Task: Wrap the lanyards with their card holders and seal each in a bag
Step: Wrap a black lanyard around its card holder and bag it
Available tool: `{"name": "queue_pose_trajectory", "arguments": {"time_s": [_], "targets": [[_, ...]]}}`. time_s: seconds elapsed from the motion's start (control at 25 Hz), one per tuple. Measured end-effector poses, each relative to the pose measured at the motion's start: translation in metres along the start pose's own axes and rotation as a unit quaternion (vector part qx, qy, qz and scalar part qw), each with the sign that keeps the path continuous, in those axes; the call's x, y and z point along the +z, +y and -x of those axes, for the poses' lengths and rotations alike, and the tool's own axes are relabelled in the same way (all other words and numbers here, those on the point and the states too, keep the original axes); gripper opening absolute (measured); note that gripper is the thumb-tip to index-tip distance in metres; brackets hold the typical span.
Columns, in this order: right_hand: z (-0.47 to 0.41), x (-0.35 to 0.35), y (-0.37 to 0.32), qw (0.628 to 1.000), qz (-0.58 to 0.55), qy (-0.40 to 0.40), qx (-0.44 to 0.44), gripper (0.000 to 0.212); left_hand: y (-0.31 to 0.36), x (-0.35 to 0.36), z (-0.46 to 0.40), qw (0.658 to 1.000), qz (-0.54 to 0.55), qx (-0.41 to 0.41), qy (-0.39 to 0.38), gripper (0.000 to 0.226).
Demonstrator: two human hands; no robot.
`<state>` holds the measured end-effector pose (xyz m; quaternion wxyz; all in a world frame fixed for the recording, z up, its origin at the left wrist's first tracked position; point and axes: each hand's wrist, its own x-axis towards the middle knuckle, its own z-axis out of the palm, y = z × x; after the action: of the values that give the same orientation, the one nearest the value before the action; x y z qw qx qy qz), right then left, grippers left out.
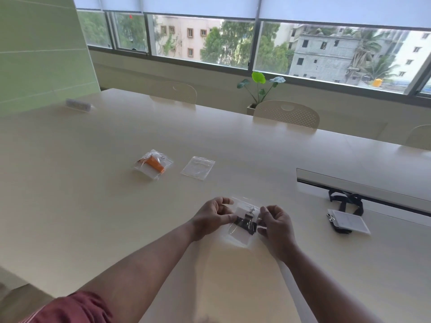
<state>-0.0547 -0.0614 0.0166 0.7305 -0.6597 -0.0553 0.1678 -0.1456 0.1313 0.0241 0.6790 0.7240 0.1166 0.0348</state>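
A clear bag [242, 238] lies on the table in front of me with a card holder wrapped in a black lanyard [247, 226] inside it. My left hand [212, 217] pinches the bag's left side and my right hand [276, 226] pinches its right side, both near the top. Further back on the table lies a bag holding an orange lanyard and card holder [152, 164]. An empty clear bag [197, 167] sits to its right. At the right, a loose black lanyard with its card holder [348, 220] lies unwrapped.
The long cream table [93, 206] has a cable slot [363, 197] on the right, beside the loose lanyard. Cream chairs [286, 114] stand along the far edge, with a potted plant [260, 89] behind. A small blurred object [78, 104] rests at the far left.
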Motion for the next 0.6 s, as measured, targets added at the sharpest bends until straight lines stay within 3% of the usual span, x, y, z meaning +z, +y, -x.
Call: {"name": "queue_pose_trajectory", "arguments": {"time_s": [0.12, 0.2, 0.36, 0.48, 0.6], "targets": [[0.004, 0.015, 0.006, 0.994, 0.098, 0.025, -0.05, 0.012, 0.003, -0.007, 0.002, 0.995, 0.086, -0.011, 0.055, 0.034], [0.01, 0.031, 0.009, 0.983, 0.159, 0.022, -0.085, 0.022, 0.002, -0.017, 0.003, 0.982, 0.163, -0.02, 0.088, 0.028], [0.013, 0.078, 0.017, 0.975, 0.192, 0.016, -0.108, 0.035, 0.0, -0.045, 0.005, 0.949, 0.29, -0.058, 0.105, 0.025], [0.006, 0.124, 0.022, 0.97, 0.208, 0.004, -0.123, 0.03, -0.007, -0.087, 0.002, 0.967, 0.163, -0.008, 0.195, 0.021], [-0.001, 0.179, 0.027, 0.96, 0.238, -0.008, -0.147, 0.026, -0.019, -0.131, 0.003, 0.954, 0.003, 0.065, 0.293, 0.022]]}}
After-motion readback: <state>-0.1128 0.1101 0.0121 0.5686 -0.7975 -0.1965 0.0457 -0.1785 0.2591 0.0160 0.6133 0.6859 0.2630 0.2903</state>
